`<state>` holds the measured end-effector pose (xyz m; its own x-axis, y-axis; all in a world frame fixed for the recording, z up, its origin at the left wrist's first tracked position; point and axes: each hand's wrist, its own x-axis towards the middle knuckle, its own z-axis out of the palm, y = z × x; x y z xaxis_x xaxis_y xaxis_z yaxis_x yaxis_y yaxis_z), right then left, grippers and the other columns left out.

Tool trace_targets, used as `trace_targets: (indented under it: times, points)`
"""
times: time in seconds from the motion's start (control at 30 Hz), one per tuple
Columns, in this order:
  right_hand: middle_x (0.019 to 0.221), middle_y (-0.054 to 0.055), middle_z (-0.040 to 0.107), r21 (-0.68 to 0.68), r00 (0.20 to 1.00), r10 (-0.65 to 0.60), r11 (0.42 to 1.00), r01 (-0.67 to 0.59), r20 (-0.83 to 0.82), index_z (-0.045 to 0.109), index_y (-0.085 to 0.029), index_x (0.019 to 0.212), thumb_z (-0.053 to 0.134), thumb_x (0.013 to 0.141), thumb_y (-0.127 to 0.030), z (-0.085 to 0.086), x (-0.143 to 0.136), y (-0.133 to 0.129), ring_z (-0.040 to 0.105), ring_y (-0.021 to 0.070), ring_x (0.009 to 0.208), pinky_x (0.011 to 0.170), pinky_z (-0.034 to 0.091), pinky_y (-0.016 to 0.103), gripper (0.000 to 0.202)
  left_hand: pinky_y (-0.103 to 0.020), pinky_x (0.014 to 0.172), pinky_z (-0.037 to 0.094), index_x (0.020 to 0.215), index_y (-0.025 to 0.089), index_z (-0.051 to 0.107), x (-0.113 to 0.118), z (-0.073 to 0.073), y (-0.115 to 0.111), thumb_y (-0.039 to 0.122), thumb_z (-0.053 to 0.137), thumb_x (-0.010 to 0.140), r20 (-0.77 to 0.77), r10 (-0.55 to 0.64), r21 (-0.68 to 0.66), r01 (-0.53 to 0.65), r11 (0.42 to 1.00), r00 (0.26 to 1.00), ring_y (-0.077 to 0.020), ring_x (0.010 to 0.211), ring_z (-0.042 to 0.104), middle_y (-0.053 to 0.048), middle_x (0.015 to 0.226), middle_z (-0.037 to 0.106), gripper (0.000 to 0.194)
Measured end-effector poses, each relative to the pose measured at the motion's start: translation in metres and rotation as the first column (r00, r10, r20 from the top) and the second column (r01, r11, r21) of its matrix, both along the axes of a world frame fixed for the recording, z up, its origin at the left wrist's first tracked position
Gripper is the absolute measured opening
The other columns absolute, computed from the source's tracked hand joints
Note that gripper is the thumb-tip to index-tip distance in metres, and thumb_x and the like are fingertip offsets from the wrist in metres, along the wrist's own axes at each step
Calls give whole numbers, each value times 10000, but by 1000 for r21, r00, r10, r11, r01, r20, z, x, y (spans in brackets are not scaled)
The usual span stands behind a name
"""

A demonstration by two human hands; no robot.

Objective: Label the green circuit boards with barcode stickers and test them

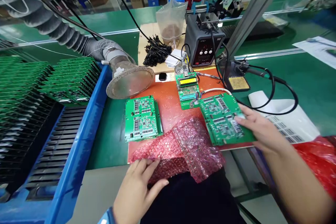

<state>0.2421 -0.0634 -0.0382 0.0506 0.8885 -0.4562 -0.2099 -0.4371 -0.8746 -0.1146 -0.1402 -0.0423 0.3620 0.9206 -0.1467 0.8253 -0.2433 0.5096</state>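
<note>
My right hand (pixel 258 127) grips the right side of a green circuit board (pixel 219 120), held tilted above the orange mat. Whether more boards lie under it, I cannot tell. Pink bubble wrap (pixel 194 143) lies crumpled across the mat's front edge and hangs over my lap. At its near left side my left hand (pixel 140 185) has its fingers curled on the wrap, with the thumb apart from them; the fingertips are partly hidden. Left of the wrap sits a small stack of green circuit boards (pixel 141 119). A small board with a yellow display (pixel 187 82) lies behind the held board.
A blue crate (pixel 81 140) with rows of upright boards stands at left. A fume hose hood (pixel 130 80) hangs over the bench. Behind are a soldering station (pixel 203 45), black cables (pixel 157 52) and a clear bag (pixel 170 21). A label sheet (pixel 286 122) lies at right.
</note>
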Motion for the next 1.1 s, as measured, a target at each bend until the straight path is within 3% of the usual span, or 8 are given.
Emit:
trace_targets:
  times: [0.1, 0.3, 0.43, 0.53, 0.6, 0.73, 0.9, 1.1]
  points:
    - [1154, 13, 679, 22, 984, 73, 997, -77, 161, 523, -334, 1259, 714, 719, -302, -5, 32, 20, 704, 202, 828, 671, 596, 306, 574, -472, 990, 432, 1189, 247, 624, 17, 12, 5, 476, 488, 875, 355, 284, -385, -138, 913, 891, -287, 1121, 575, -121, 1202, 612, 412]
    - [1248, 98, 605, 83, 757, 93, 978, -191, 646, 505, -253, 1287, 612, 770, -470, -31, 53, 32, 624, 307, 1052, 871, 538, 485, 571, -416, 1007, 429, 1122, 222, 639, 62, -12, 20, 426, 681, 758, 467, 854, -883, 65, 465, 230, -269, 1138, 572, -81, 1247, 601, 419]
    - [1400, 176, 436, 308, 257, -215, 857, -414, 942, 443, -165, 1357, 578, 821, -421, -19, 15, -8, 390, 376, 1294, 1071, 294, 588, 609, -386, 993, 432, 1128, 209, 629, 75, -20, 22, 374, 720, 737, 501, 831, -861, 43, 507, 244, -244, 1101, 582, -70, 1196, 621, 434]
    - [1458, 112, 380, 221, 217, -70, 533, -817, 974, 441, -265, 1359, 659, 764, -446, -13, -27, -54, 374, 343, 1315, 1030, 391, 535, 659, -376, 975, 437, 1183, 183, 588, 81, -19, 22, 366, 700, 759, 543, 766, -819, 14, 574, 344, -246, 1102, 572, -91, 1183, 621, 476]
    - [1477, 118, 352, 158, 186, 8, 494, -855, 982, 489, -267, 1324, 663, 776, -374, -18, -45, -76, 317, 357, 1345, 979, 449, 521, 585, -371, 935, 462, 1231, 177, 543, 85, -20, 21, 364, 712, 747, 554, 733, -792, -24, 611, 394, -248, 1066, 586, -99, 1143, 631, 546]
    - [1425, 78, 448, 287, 382, 55, 563, -775, 922, 590, -267, 1193, 446, 886, -105, -35, -48, -89, 384, 259, 1324, 1017, 437, 430, 376, -363, 879, 492, 1267, 190, 492, 94, -17, 19, 431, 673, 769, 536, 762, -794, -90, 602, 364, -248, 1057, 585, -106, 1194, 591, 582]
    - [1015, 71, 711, 253, 638, -84, 951, -177, 765, 626, -244, 1034, 378, 925, -329, -32, -43, -85, 666, 248, 967, 853, 557, 387, 284, -349, 904, 478, 1277, 202, 461, 104, -7, 23, 402, 681, 772, 552, 771, -799, -61, 598, 318, -239, 1099, 566, -111, 1254, 557, 586]
    - [884, 59, 694, 154, 734, -167, 984, 86, 658, 627, -292, 868, 446, 867, -491, -33, -50, -89, 637, 290, 960, 877, 538, 421, 269, -388, 915, 488, 1164, 187, 477, 119, -5, 39, 318, 766, 694, 529, 814, -830, -54, 556, 239, -265, 1102, 584, -119, 1200, 609, 567]
